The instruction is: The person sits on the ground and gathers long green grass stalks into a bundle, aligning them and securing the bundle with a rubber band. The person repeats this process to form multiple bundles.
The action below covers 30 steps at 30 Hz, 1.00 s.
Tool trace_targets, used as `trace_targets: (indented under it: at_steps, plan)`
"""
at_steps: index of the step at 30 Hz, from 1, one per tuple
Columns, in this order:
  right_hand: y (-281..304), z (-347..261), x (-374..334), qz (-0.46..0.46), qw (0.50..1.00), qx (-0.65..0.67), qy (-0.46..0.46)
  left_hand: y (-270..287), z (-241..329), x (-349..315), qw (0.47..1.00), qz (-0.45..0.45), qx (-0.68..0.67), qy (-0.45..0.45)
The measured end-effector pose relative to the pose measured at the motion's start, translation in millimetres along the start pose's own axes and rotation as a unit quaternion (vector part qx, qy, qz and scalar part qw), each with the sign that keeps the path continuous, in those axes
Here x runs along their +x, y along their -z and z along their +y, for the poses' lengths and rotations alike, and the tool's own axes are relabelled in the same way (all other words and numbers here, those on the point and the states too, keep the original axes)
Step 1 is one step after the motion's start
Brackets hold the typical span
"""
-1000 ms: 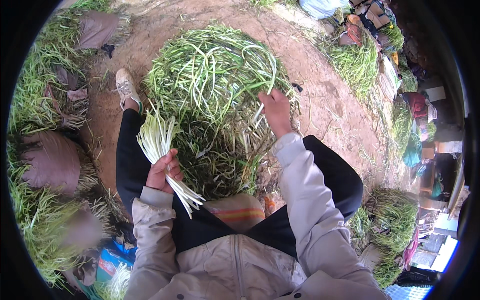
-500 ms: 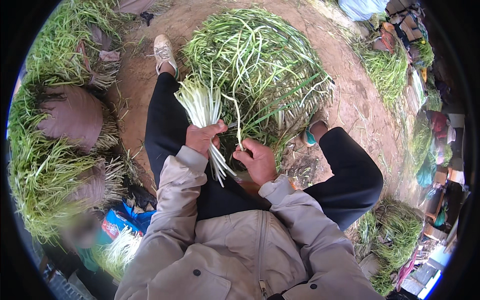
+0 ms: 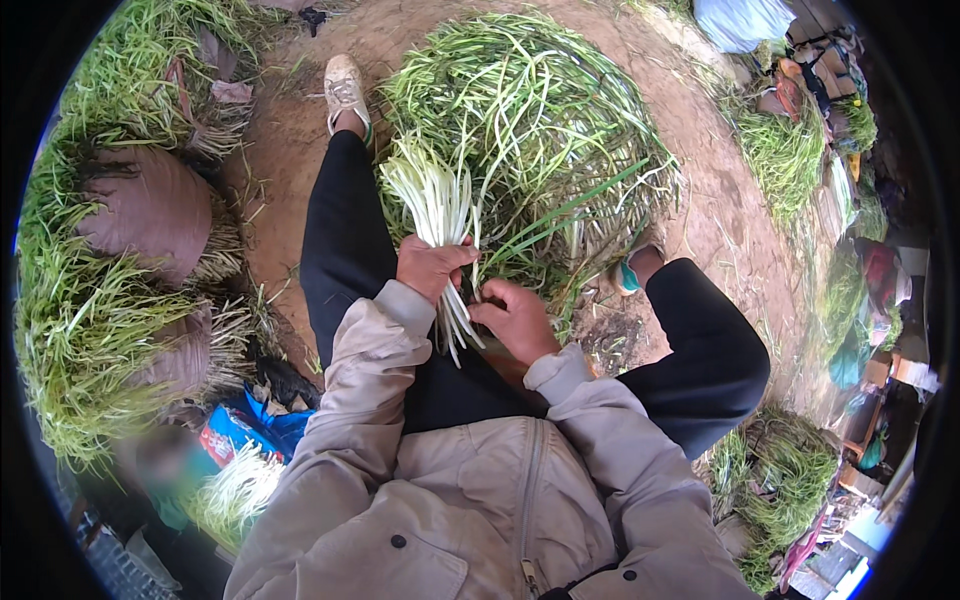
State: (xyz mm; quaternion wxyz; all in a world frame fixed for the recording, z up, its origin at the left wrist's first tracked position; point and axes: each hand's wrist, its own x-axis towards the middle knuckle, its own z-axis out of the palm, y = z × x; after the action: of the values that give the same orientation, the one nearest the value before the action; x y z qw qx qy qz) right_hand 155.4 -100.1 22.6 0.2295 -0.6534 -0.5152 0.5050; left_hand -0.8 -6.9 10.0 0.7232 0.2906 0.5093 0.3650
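My left hand (image 3: 432, 268) is wrapped round a bunch of pale, chive-like stalks (image 3: 432, 190). White stalk ends fan out above the fist, and the lower ends stick out below it over my lap. Just to the right, my right hand (image 3: 515, 318) is closed, thumb against fingers, on a single long stalk (image 3: 477, 262). This stalk runs upward beside the bunch, close to my left fingers. Beyond both hands, between my feet, lies a large heap of green stalks (image 3: 530, 110).
Bundles of green stalks wrapped in brownish cloth (image 3: 150, 215) line the left side. A blue bag (image 3: 255, 425) and a pile of whitish stalks (image 3: 240, 490) sit by my left elbow. More green piles (image 3: 785, 470) lie at the right, near boxes and clutter. The floor (image 3: 720, 190) is bare brown earth.
The single stalk and my right hand have come closer to the bunch in my left hand. The left hand has shifted slightly right in the view.
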Motion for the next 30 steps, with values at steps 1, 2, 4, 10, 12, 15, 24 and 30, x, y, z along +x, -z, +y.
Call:
trace_targets:
  at_steps: [1, 2, 4, 10, 12, 15, 24, 30]
  plan:
    - [1, 4, 6, -0.039, 0.995, 0.086, -0.016, -1, 0, 0, 1.000, -0.002, 0.003, 0.001]
    - [0, 8, 10, -0.050, 0.974, 0.220, -0.015, -2, 0, 0, 1.000, -0.004, 0.001, -0.004]
    - [-3, 12, 17, -0.070, 0.891, 0.442, -0.080, -3, -2, 0, 1.000, -0.012, 0.000, -0.012]
    - [-13, 13, 34, 0.005, 0.807, 0.581, -0.106, -7, -7, 0, 1.000, 0.007, -0.015, -0.024]
    - [-15, 12, 39, 0.022, 0.800, 0.590, -0.110, -8, -9, 1, 0.999, 0.017, -0.012, -0.024]
    - [-18, 12, 44, 0.094, 0.816, 0.567, -0.068, -7, -9, 4, 0.999, 0.030, -0.024, -0.005]
    - [-19, -5, 40, 0.135, 0.816, 0.562, 0.021, -6, -11, 11, 0.990, 0.093, -0.092, 0.061]
    - [-10, -11, 27, 0.119, 0.845, 0.521, 0.026, -3, -17, 18, 0.985, 0.112, -0.111, 0.077]
